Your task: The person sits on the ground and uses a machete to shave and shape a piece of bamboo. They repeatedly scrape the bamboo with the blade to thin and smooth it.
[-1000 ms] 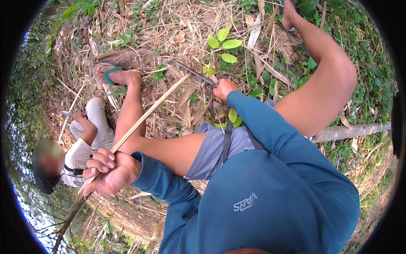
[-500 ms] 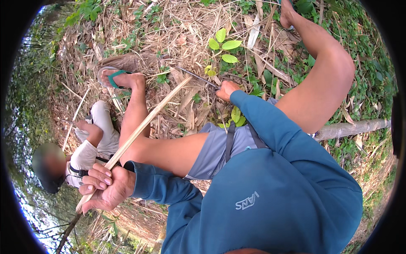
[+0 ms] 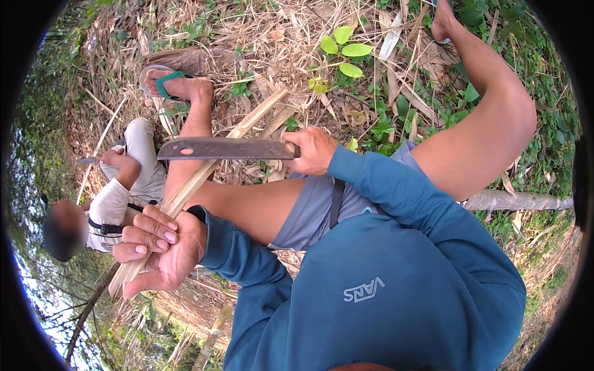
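My left hand [image 3: 166, 247] is closed around the lower part of a pale, split bamboo strip [image 3: 193, 185], its thumb stretched along the near end. The strip slants up and right from the palm, past my left leg, to a frayed far end. In my right hand [image 3: 314, 150] is the short handle of a machete [image 3: 226, 148]. Its broad, dark blade, with a hole near the tip, points left and lies across the strip in this view. Whether the edge touches the strip, I cannot tell.
My bare legs [image 3: 238, 216] are spread, the left foot in a green-strapped sandal [image 3: 166, 83]. Left of me, another person [image 3: 111, 216] sits with a knife and a long thin strip. A leafy seedling [image 3: 346, 52] grows ahead among dry leaves. A thin log [image 3: 513, 201] lies right.
My right hand has raised the machete from near the ground and swung it left across the strip, its broad side now showing. The left hand keeps its hold, and the strip has shifted slightly.
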Available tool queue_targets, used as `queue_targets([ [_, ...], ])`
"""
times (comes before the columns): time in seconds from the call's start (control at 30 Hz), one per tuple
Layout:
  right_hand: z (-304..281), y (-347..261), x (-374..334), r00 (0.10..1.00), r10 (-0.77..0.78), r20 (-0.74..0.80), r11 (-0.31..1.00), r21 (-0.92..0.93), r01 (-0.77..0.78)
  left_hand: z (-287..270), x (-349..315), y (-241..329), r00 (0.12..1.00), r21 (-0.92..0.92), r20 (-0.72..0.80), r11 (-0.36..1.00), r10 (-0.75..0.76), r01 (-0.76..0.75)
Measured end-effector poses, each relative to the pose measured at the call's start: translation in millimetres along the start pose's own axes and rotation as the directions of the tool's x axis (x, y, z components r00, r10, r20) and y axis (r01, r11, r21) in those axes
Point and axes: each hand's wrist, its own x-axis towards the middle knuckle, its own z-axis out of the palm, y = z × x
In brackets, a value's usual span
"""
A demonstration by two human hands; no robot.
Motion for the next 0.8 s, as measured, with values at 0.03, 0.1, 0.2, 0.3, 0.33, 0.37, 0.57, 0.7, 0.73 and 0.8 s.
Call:
queue_targets([
  [0.03, -3.8, 13.7, 0.9, 0.993, 0.113, 0.017, 0.992, 0.049, -0.114, 2.1, -1.5, -2.9, 0.999, 0.0, -0.024, 1.0, -0.023, 0.023],
  [0.1, -10.1, 4.3, 0.5, 0.973, 0.23, 0.032, 0.972, 0.038, -0.231, 2.1, -2.8, -3.4, 1.0, -0.019, -0.02, 1.0, -0.02, 0.02],
  [0.2, -10.7, -10.0, -6.2, 0.992, 0.125, 0.014, 0.992, -0.016, -0.125, -1.1, -4.9, -3.6, 1.0, -0.038, 0.017, 0.999, -0.005, 0.005],
  [0.3, -7.4, -20.1, -6.9, 0.995, -0.066, -0.074, 0.998, 0.004, 0.066, 11.4, -9.8, -3.5, 1.0, -0.023, 0.003, 0.999, 0.022, -0.022],
  [0.33, -4.7, -18.5, -5.8, 0.986, -0.117, -0.117, 0.993, 0.001, 0.118, 13.9, -12.8, -3.7, 1.0, 0.0, -0.007, 1.0, 0.017, -0.017],
  [0.37, -7.0, -12.3, -0.1, 0.996, -0.016, -0.089, 0.999, -0.028, 0.014, 17.2, -12.5, -4.2, 1.0, 0.02, -0.011, 1.0, 0.022, -0.022],
  [0.57, -5.9, -2.3, 2.8, 0.994, 0.089, -0.059, 0.995, 0.04, -0.087, 26.7, -10.4, -5.5, 0.995, 0.116, -0.071, 0.992, 0.067, -0.058],
  [0.7, -2.3, 10.0, 7.5, 0.995, 0.015, -0.095, 0.999, -0.034, -0.019, 26.3, -10.8, -6.5, 0.993, 0.098, -0.109, 0.994, 0.053, -0.043],
  [0.73, -3.6, 25.8, 12.1, 0.966, 0.249, -0.075, 0.966, -0.053, -0.253, 27.3, -8.7, -10.3, 0.993, 0.103, -0.111, 0.994, 0.039, -0.028],
  [0.8, -17.8, 53.2, 20.3, 0.908, 0.417, -0.035, 0.902, -0.106, -0.418, 25.2, -6.0, -11.9, 0.993, 0.127, -0.118, 0.992, 0.029, -0.014],
])
